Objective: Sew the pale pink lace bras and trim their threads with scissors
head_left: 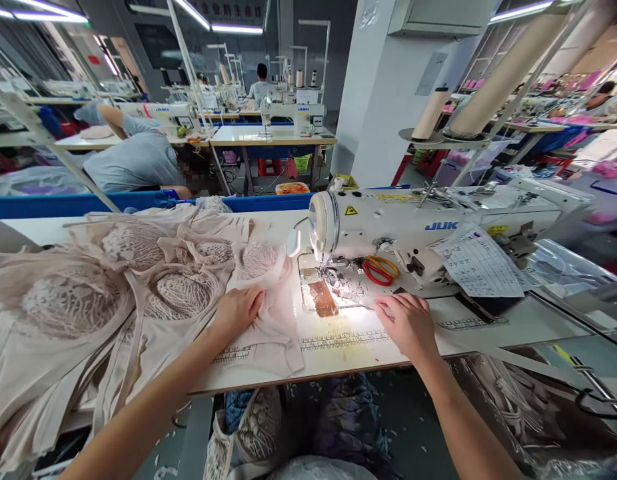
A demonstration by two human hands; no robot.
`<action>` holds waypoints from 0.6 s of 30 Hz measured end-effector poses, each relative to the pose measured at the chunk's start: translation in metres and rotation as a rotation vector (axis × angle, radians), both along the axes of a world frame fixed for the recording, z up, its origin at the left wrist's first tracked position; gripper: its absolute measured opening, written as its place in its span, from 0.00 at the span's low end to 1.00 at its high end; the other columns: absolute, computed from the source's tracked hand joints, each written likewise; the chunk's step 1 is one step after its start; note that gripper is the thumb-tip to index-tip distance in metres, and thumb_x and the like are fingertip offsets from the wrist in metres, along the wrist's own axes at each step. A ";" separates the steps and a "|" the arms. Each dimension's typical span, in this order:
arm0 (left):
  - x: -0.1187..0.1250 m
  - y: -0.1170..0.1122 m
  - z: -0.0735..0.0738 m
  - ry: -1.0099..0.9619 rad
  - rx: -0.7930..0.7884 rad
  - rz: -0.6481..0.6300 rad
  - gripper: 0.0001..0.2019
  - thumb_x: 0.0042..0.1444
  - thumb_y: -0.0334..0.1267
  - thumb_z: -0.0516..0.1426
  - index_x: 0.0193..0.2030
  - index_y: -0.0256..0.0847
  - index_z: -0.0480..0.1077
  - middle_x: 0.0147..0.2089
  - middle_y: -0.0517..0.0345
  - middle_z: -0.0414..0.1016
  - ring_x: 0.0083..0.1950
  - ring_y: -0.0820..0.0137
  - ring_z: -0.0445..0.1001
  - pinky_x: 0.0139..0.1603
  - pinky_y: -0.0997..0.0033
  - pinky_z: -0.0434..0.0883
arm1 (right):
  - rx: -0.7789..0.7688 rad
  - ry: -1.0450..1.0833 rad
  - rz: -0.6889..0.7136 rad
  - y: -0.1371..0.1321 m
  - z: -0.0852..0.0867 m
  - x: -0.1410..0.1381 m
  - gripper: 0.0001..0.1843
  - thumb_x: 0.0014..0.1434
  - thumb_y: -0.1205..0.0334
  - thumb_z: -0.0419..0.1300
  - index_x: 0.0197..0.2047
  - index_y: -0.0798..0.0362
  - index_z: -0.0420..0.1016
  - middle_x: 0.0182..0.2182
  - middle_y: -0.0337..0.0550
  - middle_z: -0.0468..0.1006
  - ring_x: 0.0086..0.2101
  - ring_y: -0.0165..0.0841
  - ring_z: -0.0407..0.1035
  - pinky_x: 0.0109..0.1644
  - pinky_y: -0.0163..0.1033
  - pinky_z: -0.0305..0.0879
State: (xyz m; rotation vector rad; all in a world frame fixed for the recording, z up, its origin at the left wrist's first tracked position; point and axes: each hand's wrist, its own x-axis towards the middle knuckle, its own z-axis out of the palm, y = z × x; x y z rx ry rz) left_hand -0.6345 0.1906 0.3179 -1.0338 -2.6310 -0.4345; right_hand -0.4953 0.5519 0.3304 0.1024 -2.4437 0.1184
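My left hand (239, 308) is closed, its curled fingers gripping the edge of a beige lace bra (261, 263) left of the needle area. My right hand (407, 321) rests at the front of the machine bed, thumb and fingers pressed together. What they pinch is too small to make out. Between my hands, the white JUKI sewing machine (378, 220) lights its needle plate, where a brown patch (322, 298) lies. Red-and-yellow-handled scissors (381, 270) lie on the bed behind my right hand.
More beige lace bras (73, 293) are heaped on the left. A written paper sheet (481, 263) hangs at the machine's right, above a dark flat object (488, 307). A printed ruler strip (343, 340) runs along the table's front. Beyond a blue trough (268, 202), a person (133, 157) bends down.
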 end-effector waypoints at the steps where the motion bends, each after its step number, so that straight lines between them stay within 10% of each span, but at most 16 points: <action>1: 0.000 -0.004 0.001 -0.001 -0.003 0.037 0.15 0.68 0.39 0.44 0.41 0.39 0.70 0.31 0.51 0.78 0.32 0.61 0.75 0.35 0.64 0.65 | 0.001 -0.024 0.029 0.006 0.000 -0.002 0.10 0.67 0.65 0.53 0.34 0.52 0.73 0.30 0.44 0.78 0.34 0.40 0.70 0.41 0.45 0.58; 18: 0.003 -0.010 0.005 -0.115 -0.025 0.149 0.16 0.66 0.43 0.45 0.48 0.42 0.72 0.30 0.58 0.78 0.31 0.64 0.75 0.31 0.70 0.62 | -0.063 -0.004 0.006 -0.030 0.004 -0.019 0.08 0.62 0.71 0.53 0.32 0.51 0.65 0.27 0.40 0.72 0.27 0.34 0.67 0.31 0.38 0.56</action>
